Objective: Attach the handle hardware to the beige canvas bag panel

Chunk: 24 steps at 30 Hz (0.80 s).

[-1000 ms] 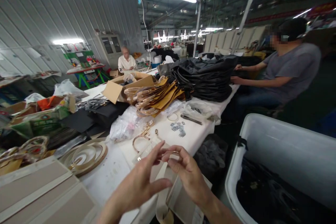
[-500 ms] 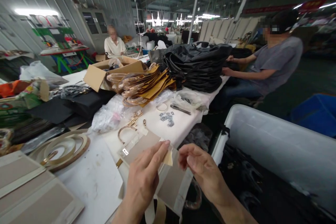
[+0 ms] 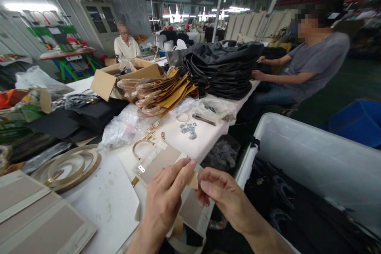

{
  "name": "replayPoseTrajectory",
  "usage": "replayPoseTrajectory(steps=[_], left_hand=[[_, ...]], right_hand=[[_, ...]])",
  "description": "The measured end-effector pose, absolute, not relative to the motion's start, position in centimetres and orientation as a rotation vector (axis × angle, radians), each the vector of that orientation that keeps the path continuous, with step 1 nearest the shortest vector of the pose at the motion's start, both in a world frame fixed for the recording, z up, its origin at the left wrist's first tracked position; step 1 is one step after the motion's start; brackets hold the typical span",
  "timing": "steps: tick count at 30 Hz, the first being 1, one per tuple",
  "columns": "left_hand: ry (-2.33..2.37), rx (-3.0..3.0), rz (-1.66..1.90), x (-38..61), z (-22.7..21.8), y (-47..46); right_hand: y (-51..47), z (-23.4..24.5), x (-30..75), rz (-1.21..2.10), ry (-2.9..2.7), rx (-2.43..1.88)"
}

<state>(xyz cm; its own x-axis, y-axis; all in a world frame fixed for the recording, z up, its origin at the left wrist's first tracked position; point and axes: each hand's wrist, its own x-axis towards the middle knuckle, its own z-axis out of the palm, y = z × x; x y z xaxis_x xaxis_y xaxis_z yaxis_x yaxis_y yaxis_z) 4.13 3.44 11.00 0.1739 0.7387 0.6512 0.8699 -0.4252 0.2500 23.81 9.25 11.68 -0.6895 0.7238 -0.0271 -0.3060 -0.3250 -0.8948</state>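
A taupe panel (image 3: 162,163) with pale taped edges lies at the front edge of the white table. My left hand (image 3: 171,188) rests on it with the fingers stretched out, pressing near its middle fold. Between my hands a short piece of beige tape (image 3: 193,181) sticks up from the panel. My right hand (image 3: 222,194) has its fingers curled, with thumb and fingertips at the tape's free end, seemingly pinching it. Below my left hand, a loose loop of beige strip (image 3: 177,228) hangs by the panel's near edge.
A white plastic bin (image 3: 297,143) with black goods stands at right. Small metal plates (image 3: 188,130), tweezers-like dark tool (image 3: 204,120) and gold hardware (image 3: 151,131) lie beyond the panel. Strip coils (image 3: 71,170) are at left. A co-worker (image 3: 315,59) sits behind black stacked bags (image 3: 220,71).
My right hand has moved left and closed in on the free end of the tape. The left hand stays on the panel. The view has shifted slightly.
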Motion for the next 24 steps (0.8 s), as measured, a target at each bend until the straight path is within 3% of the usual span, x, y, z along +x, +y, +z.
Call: replayPoseTrajectory(steps=[19,24], left_hand=[[-1.591,-2.457,-1.024,4.4,10.7,3.1],[-1.656,-2.223,-1.033,5.3,11.2,2.7]], right_hand=[[8.9,11.2,23.3,2.002,-1.277,-0.626],[9.1,10.7,23.2,1.987,-1.237,-0.638]])
